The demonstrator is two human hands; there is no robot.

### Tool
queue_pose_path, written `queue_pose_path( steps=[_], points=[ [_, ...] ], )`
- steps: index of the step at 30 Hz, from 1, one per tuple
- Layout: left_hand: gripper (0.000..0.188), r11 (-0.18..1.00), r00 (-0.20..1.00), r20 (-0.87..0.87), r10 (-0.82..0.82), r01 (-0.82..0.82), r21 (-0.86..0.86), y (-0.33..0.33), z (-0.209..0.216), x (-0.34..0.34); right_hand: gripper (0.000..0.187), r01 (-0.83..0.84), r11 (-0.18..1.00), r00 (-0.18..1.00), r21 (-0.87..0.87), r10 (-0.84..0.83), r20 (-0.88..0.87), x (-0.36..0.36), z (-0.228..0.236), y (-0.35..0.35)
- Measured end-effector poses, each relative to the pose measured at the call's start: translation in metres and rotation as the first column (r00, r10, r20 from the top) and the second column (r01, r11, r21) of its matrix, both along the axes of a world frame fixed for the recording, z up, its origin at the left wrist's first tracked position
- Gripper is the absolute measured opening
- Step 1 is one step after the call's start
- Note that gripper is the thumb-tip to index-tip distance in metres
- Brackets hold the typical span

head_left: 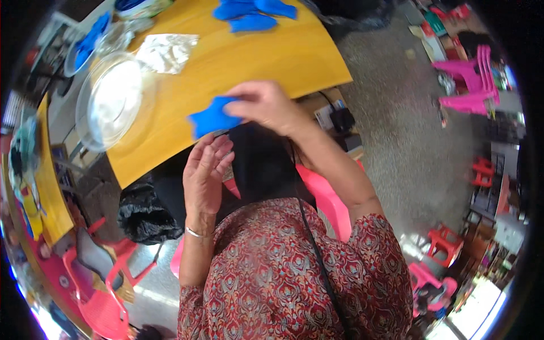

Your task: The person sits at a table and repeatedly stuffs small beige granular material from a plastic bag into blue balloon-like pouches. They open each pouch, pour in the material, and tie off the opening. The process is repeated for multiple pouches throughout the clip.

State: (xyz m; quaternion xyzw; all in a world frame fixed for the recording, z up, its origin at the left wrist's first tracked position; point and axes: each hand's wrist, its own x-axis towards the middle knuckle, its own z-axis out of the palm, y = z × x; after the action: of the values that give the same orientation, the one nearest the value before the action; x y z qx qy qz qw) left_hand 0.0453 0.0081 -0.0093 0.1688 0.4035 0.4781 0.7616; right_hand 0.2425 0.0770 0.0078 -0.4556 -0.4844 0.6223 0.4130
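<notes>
A blue piece with pointed corners (214, 117), blurred by motion and perhaps cloth or foam, is pinched between the thumb and fingers of my right hand (258, 106). It hangs over the near edge of the yellow table (272, 56). My left hand (205, 170) is just below and nearer to me, palm turned inward. Its fingers are loosely curled and apart, their tips close to the blue piece's lower edge; whether they touch it I cannot tell. Similar blue pieces (253, 22) lie in a group at the table's far side.
A clear plastic tub (85, 122) stands at the table's left edge, beside a crinkled silvery sheet (168, 52). Farther left is a container with blue pieces (93, 37). A black plastic bag (144, 212) hangs below left. Pink and red chairs (105, 309) stand around.
</notes>
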Motion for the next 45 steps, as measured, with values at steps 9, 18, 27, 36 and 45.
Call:
queue_pose_path(
  steps=[9,18,27,36,45],
  points=[
    [0.040,0.962,0.989,0.062,0.136,-0.147,0.228,0.020,0.012,-0.018,0.028,0.150,0.954,0.989,0.261,-0.145,-0.038,-0.050,-0.010,-0.057],
    [0.040,0.919,0.998,0.067,-0.001,-0.026,0.392,0.028,0.026,-0.005,0.033,0.136,0.922,0.989,0.362,-0.148,0.007,-0.044,-0.008,-0.053],
    [0.042,0.946,0.994,0.064,0.093,-0.108,0.306,0.035,0.016,-0.017,0.032,0.269,0.907,0.963,0.324,-0.252,-0.093,-0.058,-0.020,-0.053],
    [0.046,0.910,0.995,-0.098,0.017,0.026,0.413,0.034,0.022,-0.003,0.032,0.219,0.864,0.961,0.453,-0.272,0.055,-0.046,-0.021,-0.043],
    [0.037,0.908,0.912,-0.314,0.263,-0.124,0.399,0.046,0.025,-0.032,0.030,0.175,0.830,0.920,0.529,-0.329,0.213,-0.018,-0.016,-0.007]
  ],
)
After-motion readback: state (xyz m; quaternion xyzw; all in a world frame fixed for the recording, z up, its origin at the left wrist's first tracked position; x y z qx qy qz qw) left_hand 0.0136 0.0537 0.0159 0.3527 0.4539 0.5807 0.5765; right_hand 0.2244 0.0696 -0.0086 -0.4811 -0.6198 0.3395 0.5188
